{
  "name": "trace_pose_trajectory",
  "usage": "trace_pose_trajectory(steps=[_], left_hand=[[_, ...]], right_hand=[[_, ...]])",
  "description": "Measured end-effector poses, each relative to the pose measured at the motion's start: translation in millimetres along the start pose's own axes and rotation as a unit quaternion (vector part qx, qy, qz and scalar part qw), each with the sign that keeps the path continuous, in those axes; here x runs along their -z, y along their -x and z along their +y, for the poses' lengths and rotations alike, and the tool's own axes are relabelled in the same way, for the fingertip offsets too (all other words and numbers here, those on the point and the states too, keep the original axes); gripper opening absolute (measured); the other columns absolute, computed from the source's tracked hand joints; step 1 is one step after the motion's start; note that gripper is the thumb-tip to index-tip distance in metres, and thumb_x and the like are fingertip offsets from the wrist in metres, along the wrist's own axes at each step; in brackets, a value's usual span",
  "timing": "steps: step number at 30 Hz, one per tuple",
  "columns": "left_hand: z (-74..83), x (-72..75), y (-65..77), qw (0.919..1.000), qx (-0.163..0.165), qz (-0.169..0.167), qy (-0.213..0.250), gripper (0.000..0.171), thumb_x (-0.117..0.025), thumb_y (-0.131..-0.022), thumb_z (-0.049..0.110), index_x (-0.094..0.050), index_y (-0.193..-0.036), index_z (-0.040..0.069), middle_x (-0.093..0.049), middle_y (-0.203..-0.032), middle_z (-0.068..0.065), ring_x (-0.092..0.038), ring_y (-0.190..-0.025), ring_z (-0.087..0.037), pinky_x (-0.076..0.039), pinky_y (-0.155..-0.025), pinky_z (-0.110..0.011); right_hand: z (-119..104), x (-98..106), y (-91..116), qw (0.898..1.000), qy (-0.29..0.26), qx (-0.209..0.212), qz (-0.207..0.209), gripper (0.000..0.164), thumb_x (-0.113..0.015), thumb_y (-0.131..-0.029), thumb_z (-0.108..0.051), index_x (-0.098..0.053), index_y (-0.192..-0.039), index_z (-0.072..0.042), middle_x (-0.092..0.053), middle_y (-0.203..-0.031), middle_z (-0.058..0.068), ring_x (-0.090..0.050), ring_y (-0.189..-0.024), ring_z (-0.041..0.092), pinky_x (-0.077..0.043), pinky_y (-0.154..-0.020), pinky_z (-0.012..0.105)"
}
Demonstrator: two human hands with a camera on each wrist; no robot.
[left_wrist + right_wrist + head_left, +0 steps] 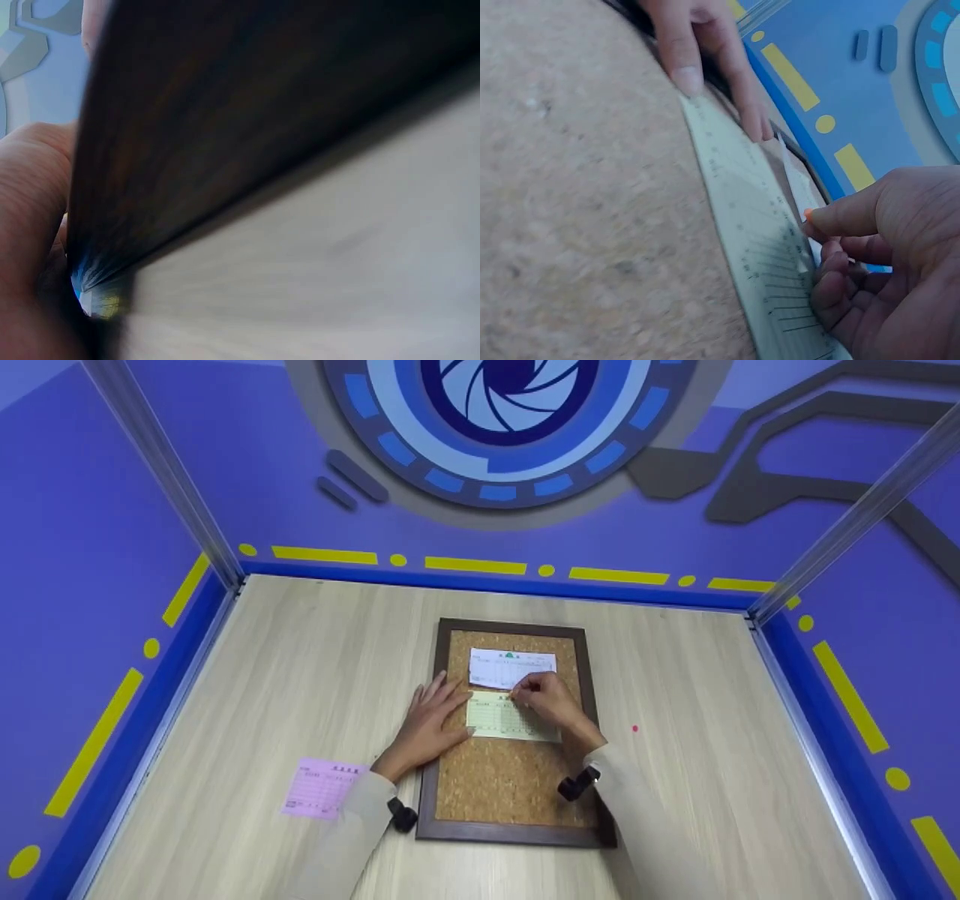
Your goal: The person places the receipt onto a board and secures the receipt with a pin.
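A framed cork board [510,787] lies on the table, bearing a pale green printed slip [491,721] across its middle. My left hand [427,727] has its fingers spread, thumb and a fingertip pressing the slip's left edge. At the slip's upper edge, my right hand [551,705] pinches a small orange pushpin [808,214]; its point is hidden. Just above, a white printed slip [491,669] lies on the cork with a green pin [510,655] at its top. The board's dark frame [225,112] fills much of the left wrist view.
A pink printed slip [319,791] lies on the table left of the board, partly under the left sleeve. To the board's right is a small red object [635,728]. Blue walls [480,536] enclose the table [690,675] at the back and sides.
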State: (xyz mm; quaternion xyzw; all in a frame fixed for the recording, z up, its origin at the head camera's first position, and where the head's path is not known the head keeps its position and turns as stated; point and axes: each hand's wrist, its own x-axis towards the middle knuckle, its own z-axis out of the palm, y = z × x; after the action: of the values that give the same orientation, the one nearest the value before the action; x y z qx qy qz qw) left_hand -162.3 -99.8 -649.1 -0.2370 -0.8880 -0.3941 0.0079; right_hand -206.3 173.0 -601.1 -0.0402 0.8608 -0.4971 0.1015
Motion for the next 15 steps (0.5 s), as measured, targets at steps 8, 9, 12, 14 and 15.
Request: trace_pose_trajectory(steps=[8,9,12,14,15], left_hand=[[-9.8,-5.4,-1.1,1.0000,0.006,-0.001,0.005,0.068,-0.080,-0.096,0.037,-0.063,-0.155,0.007,-0.043,-0.173,-0.017,-0.017,-0.168,-0.041,-0.005,-0.132,-0.069],[-7.8,-3.7,-1.1,0.9999,0.008,-0.006,0.004,0.068,-0.080,-0.096,0.037,-0.063,-0.155,0.008,-0.042,-0.173,-0.017,-0.016,-0.169,-0.040,-0.004,-0.132,-0.068],[-0.3,1.0,-0.4,0.9999,0.010,-0.013,-0.004,0.066,-0.079,-0.098,0.036,-0.062,-0.155,0.007,-0.042,-0.173,-0.018,-0.016,-0.169,-0.042,-0.005,-0.131,-0.070],[2.9,2.8,-0.2,0.9998,0.007,-0.014,-0.011,0.065,-0.078,-0.099,0.034,-0.062,-0.155,0.006,-0.042,-0.173,-0.019,-0.017,-0.168,-0.044,-0.006,-0.130,-0.072],[3.1,2.8,-0.3,0.9998,0.008,-0.015,-0.014,0.065,-0.078,-0.099,0.035,-0.062,-0.155,0.006,-0.042,-0.173,-0.019,-0.017,-0.168,-0.043,-0.006,-0.131,-0.072]], right_hand=[[-7,2,-4,1.000,0.000,-0.019,-0.002,0.008,-0.076,-0.095,-0.002,-0.077,-0.087,0.000,-0.063,-0.077,-0.003,-0.053,-0.070,0.012,-0.042,-0.062,0.026],[-8,2,-5,1.000,0.005,-0.020,-0.002,0.009,-0.076,-0.094,-0.002,-0.076,-0.085,-0.001,-0.062,-0.076,-0.004,-0.052,-0.069,0.012,-0.041,-0.062,0.026],[-11,3,-6,1.000,0.015,-0.022,-0.005,0.012,-0.077,-0.093,-0.001,-0.075,-0.081,-0.002,-0.059,-0.074,-0.005,-0.050,-0.068,0.012,-0.038,-0.061,0.026],[-12,3,-7,0.999,0.027,-0.024,-0.005,0.013,-0.076,-0.091,-0.002,-0.075,-0.079,-0.004,-0.058,-0.073,-0.006,-0.049,-0.069,0.012,-0.037,-0.061,0.026],[-12,3,-7,0.999,0.034,-0.025,-0.004,0.012,-0.076,-0.091,-0.002,-0.075,-0.078,-0.004,-0.058,-0.073,-0.006,-0.049,-0.070,0.012,-0.037,-0.061,0.026]])
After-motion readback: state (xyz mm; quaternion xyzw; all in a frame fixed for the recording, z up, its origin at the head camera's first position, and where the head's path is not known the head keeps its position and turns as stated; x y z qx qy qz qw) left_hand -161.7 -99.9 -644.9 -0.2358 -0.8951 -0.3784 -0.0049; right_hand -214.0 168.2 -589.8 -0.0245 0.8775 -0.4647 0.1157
